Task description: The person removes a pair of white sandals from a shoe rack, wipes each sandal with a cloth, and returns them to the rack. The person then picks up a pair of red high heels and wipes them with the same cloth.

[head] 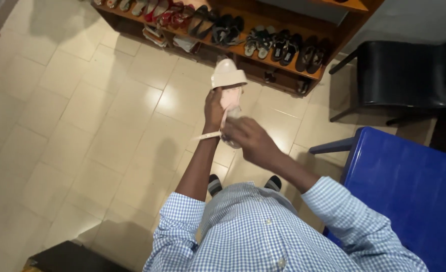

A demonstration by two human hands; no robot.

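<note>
My left hand (213,110) grips a pale pink heeled sandal (227,80) held up in front of me, its sole end pointing away and a thin strap hanging out to the left. My right hand (247,137) is closed just below the shoe, against its lower part; motion blur hides whether it holds something small there. Both arms wear rolled-up blue checked shirt sleeves.
A wooden shoe rack (278,53) with several sandals and slippers runs along the far wall. A black chair (404,75) stands at the right, a blue table (409,186) near my right side. Pale floor tiles (82,126) spread to the left. A dark box (67,258) sits bottom left.
</note>
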